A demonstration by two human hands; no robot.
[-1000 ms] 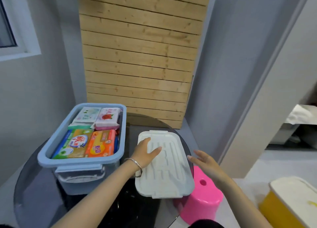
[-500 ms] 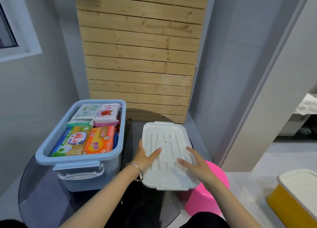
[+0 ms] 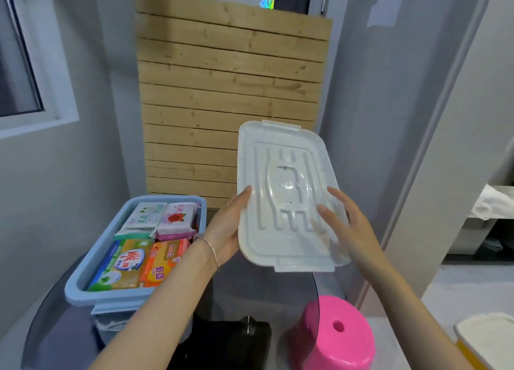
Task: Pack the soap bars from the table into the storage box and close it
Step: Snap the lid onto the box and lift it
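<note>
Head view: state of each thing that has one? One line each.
storage box: open, no lid on it, filled.
soap bars: packed inside the box, four packs showing on top, lying flat.
lid: off the box, held tilted in the air to the box's right.
left hand: grips the lid's left edge.
right hand: holds the lid's right side, thumb on its top face.
pink stool: upright on the floor.

A room in a home, shown by grey painted walls, a white-framed window, a slatted pale wooden panel against the wall, a round dark glass table and a small pink plastic stool.
</note>
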